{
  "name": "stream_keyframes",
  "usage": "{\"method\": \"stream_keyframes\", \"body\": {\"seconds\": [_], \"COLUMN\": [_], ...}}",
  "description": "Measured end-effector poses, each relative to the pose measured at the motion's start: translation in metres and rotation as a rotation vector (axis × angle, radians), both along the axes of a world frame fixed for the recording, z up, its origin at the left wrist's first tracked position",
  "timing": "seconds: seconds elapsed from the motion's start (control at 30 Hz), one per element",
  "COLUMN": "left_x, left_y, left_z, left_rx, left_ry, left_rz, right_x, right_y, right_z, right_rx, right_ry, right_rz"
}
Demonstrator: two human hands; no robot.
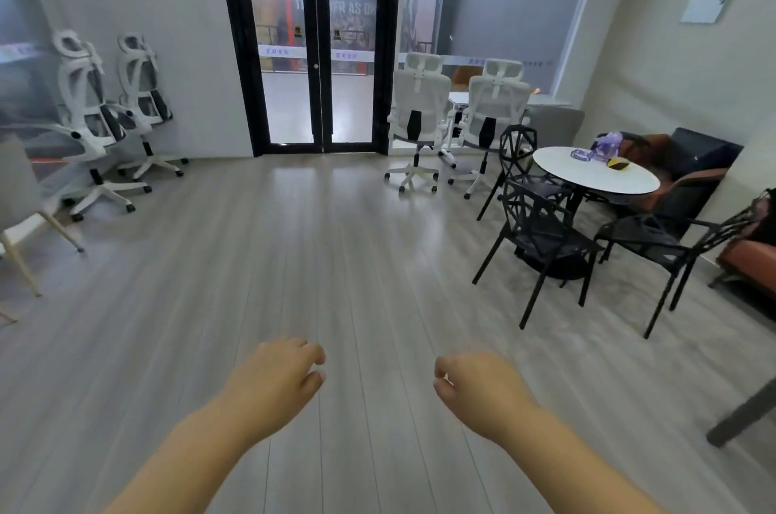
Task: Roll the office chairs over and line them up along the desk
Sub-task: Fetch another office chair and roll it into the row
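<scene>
Two white mesh office chairs stand at the back right, one (418, 110) beside the other (491, 114), both with their backs toward me and facing a white desk (460, 98) by the glass wall. Two more white office chairs, one (86, 114) nearer and one (140, 93) farther, stand against the left wall. My left hand (279, 377) and my right hand (478, 389) reach out low over the bare floor, fingers loosely curled, holding nothing and far from every chair.
A round white table (596, 175) with purple items on it stands at the right, ringed by black angular chairs (541, 236). Black-framed glass doors (315, 39) fill the back wall. A light chair with wooden legs (21, 219) is at the left edge. Grey plank floor lies between.
</scene>
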State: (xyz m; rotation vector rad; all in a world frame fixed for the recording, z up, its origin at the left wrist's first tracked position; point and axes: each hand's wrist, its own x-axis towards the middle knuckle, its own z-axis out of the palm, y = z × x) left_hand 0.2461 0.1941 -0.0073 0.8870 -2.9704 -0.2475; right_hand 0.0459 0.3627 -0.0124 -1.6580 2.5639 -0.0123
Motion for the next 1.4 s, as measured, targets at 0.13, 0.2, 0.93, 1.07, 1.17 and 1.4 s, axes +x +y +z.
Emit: {"method": "stream_keyframes", "body": {"seconds": [0.13, 0.2, 0.93, 1.07, 1.17, 1.4], "left_x": [-0.067, -0.096, -0.506, -0.586, -0.652, -0.804], "left_y": [-0.064, -0.098, -0.543, -0.598, -0.642, -0.747], "left_z": [0.008, 0.006, 0.032, 0.023, 0.016, 0.02], "left_rx": [0.004, 0.022, -0.045, -0.068, -0.064, -0.075], "left_ry": [0.0, 0.005, 0.081, 0.055, 0.046, 0.049], "left_rz": [0.034, 0.056, -0.124, -0.137, -0.127, -0.043], "right_x": [-0.073, -0.104, -0.485, -0.568, -0.638, -0.81], "right_y": [-0.073, -0.107, -0.526, -0.583, -0.625, -0.736], "right_z": [0.011, 0.011, 0.028, 0.012, 0.001, 0.013], "right_rx": [-0.016, -0.009, -0.006, -0.02, -0.032, -0.018], "right_ry": [0.011, 0.004, 0.095, 0.09, 0.084, 0.06], "right_rz": [0.027, 0.041, -0.092, -0.088, -0.085, -0.044]}}
